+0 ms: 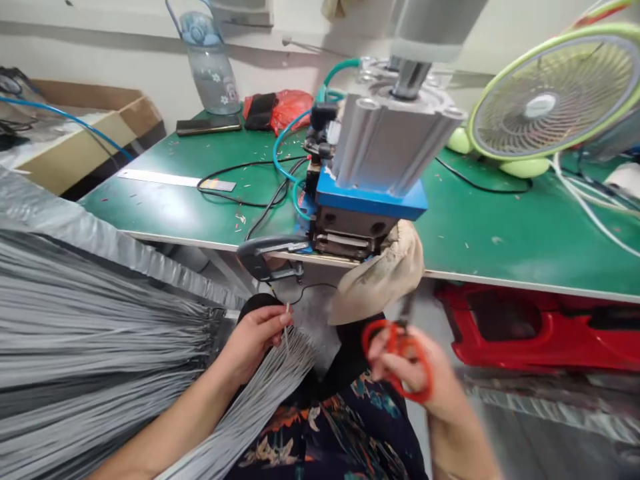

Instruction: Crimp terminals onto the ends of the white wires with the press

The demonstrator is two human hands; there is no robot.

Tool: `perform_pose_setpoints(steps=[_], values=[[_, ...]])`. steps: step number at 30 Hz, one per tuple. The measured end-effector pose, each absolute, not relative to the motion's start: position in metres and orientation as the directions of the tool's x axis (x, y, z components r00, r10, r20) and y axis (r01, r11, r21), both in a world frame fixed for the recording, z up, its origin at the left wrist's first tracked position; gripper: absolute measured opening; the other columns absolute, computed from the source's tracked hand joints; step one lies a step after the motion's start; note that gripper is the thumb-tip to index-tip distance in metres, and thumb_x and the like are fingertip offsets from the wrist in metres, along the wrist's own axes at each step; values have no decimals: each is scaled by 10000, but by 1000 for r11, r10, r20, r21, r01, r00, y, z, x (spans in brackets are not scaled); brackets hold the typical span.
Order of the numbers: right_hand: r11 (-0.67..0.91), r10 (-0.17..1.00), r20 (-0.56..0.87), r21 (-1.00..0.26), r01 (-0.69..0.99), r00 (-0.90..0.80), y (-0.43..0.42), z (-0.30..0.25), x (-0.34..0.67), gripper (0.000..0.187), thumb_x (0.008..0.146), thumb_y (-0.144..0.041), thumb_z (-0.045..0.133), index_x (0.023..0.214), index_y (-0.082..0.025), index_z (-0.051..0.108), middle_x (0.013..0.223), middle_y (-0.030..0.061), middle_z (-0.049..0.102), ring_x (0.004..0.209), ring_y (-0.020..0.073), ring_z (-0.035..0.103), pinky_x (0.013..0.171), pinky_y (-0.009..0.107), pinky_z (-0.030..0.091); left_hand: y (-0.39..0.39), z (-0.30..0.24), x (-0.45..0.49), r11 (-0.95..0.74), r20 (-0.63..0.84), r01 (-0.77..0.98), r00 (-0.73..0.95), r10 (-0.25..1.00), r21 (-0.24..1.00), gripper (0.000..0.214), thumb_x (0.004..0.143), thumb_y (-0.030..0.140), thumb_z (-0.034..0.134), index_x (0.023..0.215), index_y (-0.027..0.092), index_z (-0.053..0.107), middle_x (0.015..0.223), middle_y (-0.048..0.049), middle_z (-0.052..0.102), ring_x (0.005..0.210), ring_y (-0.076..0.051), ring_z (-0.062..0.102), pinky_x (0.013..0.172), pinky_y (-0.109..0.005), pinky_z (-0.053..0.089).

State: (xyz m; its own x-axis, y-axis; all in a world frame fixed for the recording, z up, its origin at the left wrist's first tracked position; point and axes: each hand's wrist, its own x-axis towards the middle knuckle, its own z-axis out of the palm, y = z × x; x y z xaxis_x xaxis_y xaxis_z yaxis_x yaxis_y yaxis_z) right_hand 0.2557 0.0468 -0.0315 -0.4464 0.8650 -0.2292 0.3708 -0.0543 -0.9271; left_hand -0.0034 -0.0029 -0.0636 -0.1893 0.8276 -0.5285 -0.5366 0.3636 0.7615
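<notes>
My left hand point(265, 328) pinches the end of a thin grey cord point(287, 337) between thumb and fingers. Below it, a bundle of many such grey cords point(273, 393) lies across my lap. A pair of scissors with orange handles point(425, 373) is in my right hand point(415, 363), fingers through the loops and dark blades pointing up and away from me. The right hand and scissors are blurred by motion. Between the hands and beyond them, a cream cloth bag point(383, 277) hangs from the front of a pneumatic press point(375, 160) at the table edge.
A black clamp point(270, 253) juts from the green table point(480, 233). On it are a steel ruler point(175, 179), a water bottle point(213, 77), a phone-like dark slab point(209, 126) and a green fan point(550, 100). More grey cords point(100, 333) hang at left; red plastic point(540, 333) sits under the table.
</notes>
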Motion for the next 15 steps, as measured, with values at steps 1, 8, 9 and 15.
perform_pose_setpoints(steps=[1, 8, 9, 15], values=[[-131, 802, -288, -940, 316, -523, 35, -45, 239, 353, 741, -539, 528, 758, -194, 456, 575, 29, 550, 474, 152, 538, 460, 274, 420, -3, -62, -1, 371, -524, -511, -193, 829, 776, 233, 546, 229, 777, 742, 120, 710, 575, -1, 611, 420, -26, 417, 414, -161, 327], [247, 731, -228, -790, 561, -643, 28, -66, 187, 406, 790, -544, 472, 671, -158, 499, 586, -17, 480, 541, 106, 430, 512, 225, 307, -15, -57, 5, 397, -478, -313, -251, 841, 863, 160, 550, 222, 777, 691, 174, 719, 544, 20, 632, 488, -56, 473, 508, -182, 363], [291, 730, -225, -752, 591, -646, 29, -65, 187, 401, 809, -544, 442, 730, -159, 522, 630, -2, 513, 567, 118, 455, 528, 232, 313, -17, -58, 5, 388, -457, -269, -275, 846, 881, 161, 556, 229, 775, 698, 179, 720, 550, 19, 636, 499, -61, 479, 521, -187, 369], [427, 739, -169, -632, 647, -653, 24, -71, 187, 479, 839, -572, 348, 1039, -162, 496, 934, 91, 569, 795, 202, 553, 640, 285, 369, -21, -65, 3, 366, -366, -57, -295, 883, 929, 157, 599, 260, 750, 737, 190, 726, 578, 8, 631, 541, -85, 492, 557, -216, 385]])
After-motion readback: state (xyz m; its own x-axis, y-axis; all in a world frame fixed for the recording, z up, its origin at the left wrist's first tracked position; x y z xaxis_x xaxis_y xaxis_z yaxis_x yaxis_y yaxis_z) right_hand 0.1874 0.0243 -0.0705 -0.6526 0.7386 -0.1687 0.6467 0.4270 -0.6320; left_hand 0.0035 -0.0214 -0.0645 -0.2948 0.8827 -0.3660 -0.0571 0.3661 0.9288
